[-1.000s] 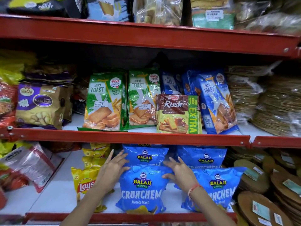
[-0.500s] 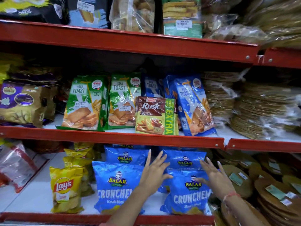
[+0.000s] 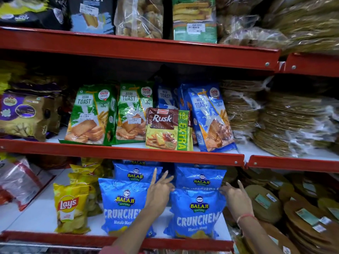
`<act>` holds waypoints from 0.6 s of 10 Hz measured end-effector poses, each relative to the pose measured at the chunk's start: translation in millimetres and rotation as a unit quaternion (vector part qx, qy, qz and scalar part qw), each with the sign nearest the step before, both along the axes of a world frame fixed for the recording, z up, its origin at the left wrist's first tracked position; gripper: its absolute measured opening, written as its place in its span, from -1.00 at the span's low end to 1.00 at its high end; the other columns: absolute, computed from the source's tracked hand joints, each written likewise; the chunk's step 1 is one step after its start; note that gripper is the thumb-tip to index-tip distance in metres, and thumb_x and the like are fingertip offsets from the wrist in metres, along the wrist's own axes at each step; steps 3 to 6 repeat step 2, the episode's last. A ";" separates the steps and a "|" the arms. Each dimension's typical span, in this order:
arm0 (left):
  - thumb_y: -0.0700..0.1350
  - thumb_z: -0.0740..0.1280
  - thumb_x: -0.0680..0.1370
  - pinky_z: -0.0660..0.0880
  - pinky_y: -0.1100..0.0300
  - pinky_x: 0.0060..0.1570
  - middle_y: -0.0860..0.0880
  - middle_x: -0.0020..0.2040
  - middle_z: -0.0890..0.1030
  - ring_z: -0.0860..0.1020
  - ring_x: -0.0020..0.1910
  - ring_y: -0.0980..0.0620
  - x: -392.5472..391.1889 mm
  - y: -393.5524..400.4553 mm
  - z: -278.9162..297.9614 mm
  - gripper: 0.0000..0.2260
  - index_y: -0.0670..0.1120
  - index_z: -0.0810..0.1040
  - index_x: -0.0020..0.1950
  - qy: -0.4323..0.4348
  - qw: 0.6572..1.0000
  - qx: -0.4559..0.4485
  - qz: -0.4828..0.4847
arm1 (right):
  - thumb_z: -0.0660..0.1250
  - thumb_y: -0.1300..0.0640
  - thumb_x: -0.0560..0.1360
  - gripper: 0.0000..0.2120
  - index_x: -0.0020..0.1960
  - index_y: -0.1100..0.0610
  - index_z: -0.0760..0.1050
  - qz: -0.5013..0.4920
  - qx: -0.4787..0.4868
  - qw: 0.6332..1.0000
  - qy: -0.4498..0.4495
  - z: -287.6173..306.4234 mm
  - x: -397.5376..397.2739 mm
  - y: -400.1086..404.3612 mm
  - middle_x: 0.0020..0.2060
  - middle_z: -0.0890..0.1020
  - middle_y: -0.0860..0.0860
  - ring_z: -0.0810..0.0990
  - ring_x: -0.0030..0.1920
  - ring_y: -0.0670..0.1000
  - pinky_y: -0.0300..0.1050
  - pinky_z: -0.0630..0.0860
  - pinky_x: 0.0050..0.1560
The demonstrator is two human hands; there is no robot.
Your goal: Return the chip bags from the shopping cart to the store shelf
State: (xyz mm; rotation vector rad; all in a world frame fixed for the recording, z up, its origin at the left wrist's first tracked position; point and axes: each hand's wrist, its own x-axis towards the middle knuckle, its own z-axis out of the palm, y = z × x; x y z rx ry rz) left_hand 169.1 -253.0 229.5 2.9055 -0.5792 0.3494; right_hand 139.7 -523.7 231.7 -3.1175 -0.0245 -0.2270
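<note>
The front right Balaji Crunchem bag [image 3: 197, 213] stood upright near the front edge of the bottom shelf [image 3: 42, 217], toward its right end. The left hand [image 3: 159, 191] rested at the bag's upper left corner, fingers spread and pointing up and back, thumb touching the bag's top seam. The right hand [image 3: 236, 198] met the upper right corner, fingers loosely spread, gripping nothing firmly; a red thread circled its wrist. The bag was bright blue, puffed, with white lettering and a yellow logo. A matching front left bag [image 3: 121, 206] stood just beside it, more blue bags behind both. A yellow Lay's bag [image 3: 70, 209] stood further left.
</note>
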 end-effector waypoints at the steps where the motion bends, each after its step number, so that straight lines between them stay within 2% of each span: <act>1: -0.11 0.11 0.65 -0.38 -0.01 0.43 0.01 0.51 0.24 -0.01 0.52 0.09 -9.6 -6.1 7.8 -0.74 0.01 0.47 0.29 0.004 1.000 -0.012 -0.004 | 0.11 0.31 0.57 -0.56 0.31 -0.13 0.35 -0.022 -0.003 1.000 -0.010 -0.4 -4.4 -2.4 0.30 0.51 -0.16 0.20 0.47 -0.19 -0.02 -0.11 0.56; 2: -0.02 0.10 0.65 -0.23 0.05 0.50 0.01 0.52 0.22 0.01 0.52 0.11 -19.0 -1.1 11.3 -0.66 0.00 0.29 0.43 -0.012 0.999 -0.038 -0.021 | 0.13 0.12 0.63 -0.70 0.34 -0.10 0.32 -0.036 0.023 0.999 -0.035 0.8 -3.9 2.2 0.34 0.48 -0.05 0.22 0.48 -0.11 -0.01 0.02 0.54; 6: -0.02 0.10 0.65 -0.23 0.05 0.50 0.01 0.52 0.22 0.01 0.52 0.11 -19.0 -1.1 11.3 -0.66 0.00 0.29 0.43 -0.012 0.999 -0.038 -0.021 | 0.13 0.12 0.63 -0.70 0.34 -0.10 0.32 -0.036 0.023 0.999 -0.035 0.8 -3.9 2.2 0.34 0.48 -0.05 0.22 0.48 -0.11 -0.01 0.02 0.54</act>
